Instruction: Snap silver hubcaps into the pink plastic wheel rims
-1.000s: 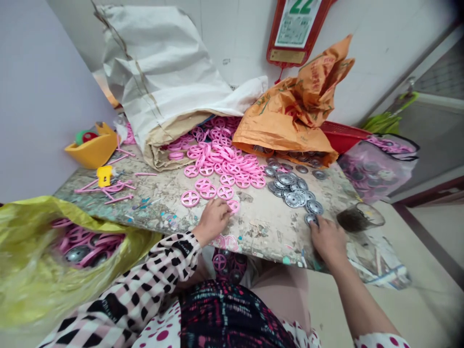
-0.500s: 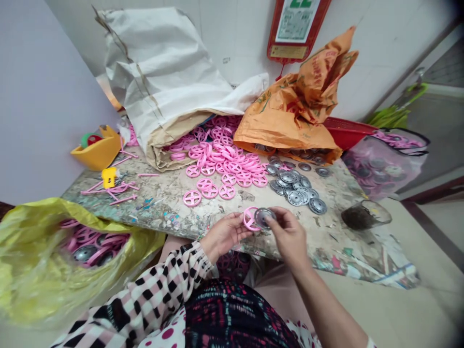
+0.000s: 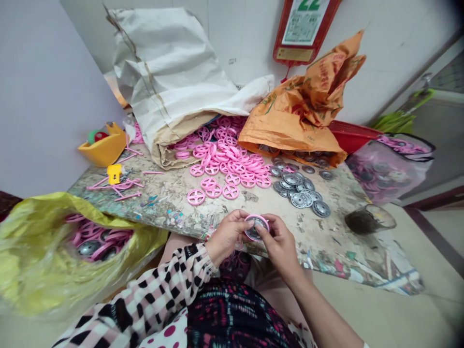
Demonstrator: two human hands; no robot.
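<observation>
Between my hands, over the table's front edge, is a pink wheel ring (image 3: 267, 223) with a grey disc (image 3: 255, 233) seated inside it. My left hand (image 3: 229, 235) grips the ring's left side, its thumb on the disc. On the right side my right hand (image 3: 281, 243) holds the same piece, thumb pressed on the disc's face. Beyond them lies a heap of pink wheel rings (image 3: 232, 162), some spread singly in front. Grey discs (image 3: 299, 187) are piled to the right of that heap.
A white sack (image 3: 170, 63) and an orange sack (image 3: 290, 116) stand behind. At left are a yellow holder (image 3: 105, 147), pink sticks (image 3: 128, 195) and a yellow bag (image 3: 32, 241). A dark-filled cup (image 3: 369, 220) stands at right, near a clear bag (image 3: 391, 169).
The grey disc, previously held beside and overlapping the pink ring, now lies within it. My hands have come closer together, both thumbs on the disc. The view has shifted slightly.
</observation>
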